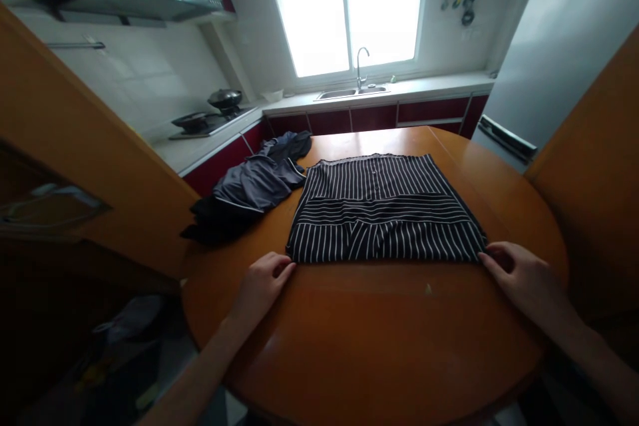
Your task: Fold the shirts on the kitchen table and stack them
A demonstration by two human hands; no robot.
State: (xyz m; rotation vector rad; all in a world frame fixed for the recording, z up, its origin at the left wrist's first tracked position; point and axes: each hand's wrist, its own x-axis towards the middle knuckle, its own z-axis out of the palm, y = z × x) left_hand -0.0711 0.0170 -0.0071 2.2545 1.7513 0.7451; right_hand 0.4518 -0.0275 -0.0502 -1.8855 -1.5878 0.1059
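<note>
Pretty much all the light comes from the far window [309,13], and it's blown out to near plain white. Glare washes the far end of the table [369,140], while the near side drops off to a dim brown. The left tiles [134,80] and right fridge [554,46] pick up a soft sheen. The near left floor [174,336] is super murky, can't make out much there. Looks like a wide lens: fridge and hood [150,3] lean and smear toward the edges. Stripes on the cloth [384,206] are readable though.
</note>
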